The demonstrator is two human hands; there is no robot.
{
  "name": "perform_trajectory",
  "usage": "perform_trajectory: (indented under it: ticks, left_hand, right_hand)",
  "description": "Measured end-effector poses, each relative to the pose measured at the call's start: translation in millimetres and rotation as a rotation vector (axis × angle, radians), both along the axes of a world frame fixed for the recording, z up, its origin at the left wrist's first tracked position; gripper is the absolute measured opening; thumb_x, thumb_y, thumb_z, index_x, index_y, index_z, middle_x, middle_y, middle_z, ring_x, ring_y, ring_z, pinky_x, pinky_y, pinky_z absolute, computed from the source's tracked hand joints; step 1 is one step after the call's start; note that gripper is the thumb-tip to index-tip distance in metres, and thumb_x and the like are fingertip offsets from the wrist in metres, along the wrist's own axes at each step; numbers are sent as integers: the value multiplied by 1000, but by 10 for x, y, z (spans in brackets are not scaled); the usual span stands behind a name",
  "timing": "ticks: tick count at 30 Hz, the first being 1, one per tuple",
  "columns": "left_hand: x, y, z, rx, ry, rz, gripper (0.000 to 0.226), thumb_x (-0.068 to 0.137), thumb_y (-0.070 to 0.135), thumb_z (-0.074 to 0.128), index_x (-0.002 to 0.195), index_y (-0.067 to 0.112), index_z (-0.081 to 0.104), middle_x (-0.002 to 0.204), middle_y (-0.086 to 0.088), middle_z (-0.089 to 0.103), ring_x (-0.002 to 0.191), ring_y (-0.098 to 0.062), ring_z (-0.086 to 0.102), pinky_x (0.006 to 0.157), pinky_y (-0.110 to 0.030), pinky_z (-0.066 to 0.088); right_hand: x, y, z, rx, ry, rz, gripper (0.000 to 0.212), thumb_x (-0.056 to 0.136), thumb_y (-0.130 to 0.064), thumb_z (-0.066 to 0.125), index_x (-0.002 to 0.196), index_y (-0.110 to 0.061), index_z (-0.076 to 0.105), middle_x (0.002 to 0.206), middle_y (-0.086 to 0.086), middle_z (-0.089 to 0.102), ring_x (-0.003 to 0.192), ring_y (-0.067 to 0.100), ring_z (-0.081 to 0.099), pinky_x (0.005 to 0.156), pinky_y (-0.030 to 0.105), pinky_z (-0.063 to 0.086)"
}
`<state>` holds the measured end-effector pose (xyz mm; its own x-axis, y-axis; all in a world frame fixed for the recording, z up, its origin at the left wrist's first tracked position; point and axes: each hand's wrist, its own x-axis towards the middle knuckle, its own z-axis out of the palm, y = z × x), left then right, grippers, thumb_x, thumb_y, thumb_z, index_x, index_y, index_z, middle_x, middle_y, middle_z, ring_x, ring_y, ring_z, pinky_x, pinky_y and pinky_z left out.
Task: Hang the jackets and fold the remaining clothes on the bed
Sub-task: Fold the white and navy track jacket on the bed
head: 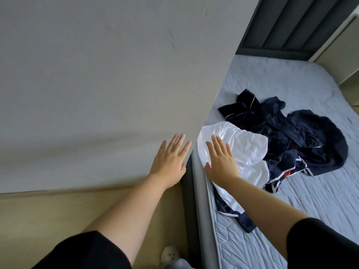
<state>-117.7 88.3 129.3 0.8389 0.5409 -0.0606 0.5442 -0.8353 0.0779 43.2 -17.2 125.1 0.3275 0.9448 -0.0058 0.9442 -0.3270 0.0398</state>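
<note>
Head view. A grey wall (pixel 97 84) hides part of the bed (pixel 320 200). The navy clothes (pixel 303 138) lie tangled mid-mattress, and single garments cannot be told apart. The white garment (pixel 250 152) lies at the near bed edge, touching them. The left hand (pixel 169 162) has its grip spread and empty, before the wall. The right hand (pixel 221 162) has its grip spread flat over the white garment; contact uncertain.

I'm in a bedroom at home: right in front of me a pale blue quilted mattress (pixel 303 208) against a dark grey padded headboard (pixel 291 26), a crumpled heap of navy and white clothes (pixel 307 136) lying on it, plain grey wall (pixel 97 74) alongside, beige floor (pixel 48 214) under me
</note>
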Motion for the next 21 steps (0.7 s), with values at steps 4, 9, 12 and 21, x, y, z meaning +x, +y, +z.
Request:
perform_trajectory:
  ticks: [4, 9, 12, 21]
  left_hand:
    - [152, -110, -811, -8, -1, -60, 67, 98, 33, 30, 150, 23, -11, 157, -4, -17, 145, -20, -14, 116, -41, -4]
    - [353, -396, -1686, -91, -7, -44, 69, 98, 34, 34, 150, 22, -8, 158, -4, -16, 145, -21, -12, 116, -42, 0]
    - [523, -533, -2061, -127, -21, -50, 69, 97, 32, 36, 151, 20, -5, 158, -5, -14, 146, -22, -9, 116, -42, 3]
    - [1111, -1036, -2678, -335, -47, 47, 68, 97, 21, 39, 151, 22, -2, 159, -2, -9, 146, -20, -5, 117, -43, 3]
  right_hand:
    - [59, -222, -871, -60, 78, -85, 68, 91, -26, 43, 149, -11, 11, 159, 10, -3, 146, 24, -9, 114, 37, -10]
    - [211, -400, -1769, -134, 122, -147, 72, 89, -30, 48, 148, -14, 11, 159, 8, -4, 146, 23, -8, 117, 44, 0]
    - [389, -485, -2181, -160, 192, -273, 72, 92, -35, 46, 150, -19, 6, 158, 5, -13, 146, 23, -10, 114, 52, 9]
    - [1007, -1053, -2813, -251, 383, -662, 78, 86, -35, 59, 145, -31, 9, 142, 8, 27, 131, 29, 28, 102, 53, 34]
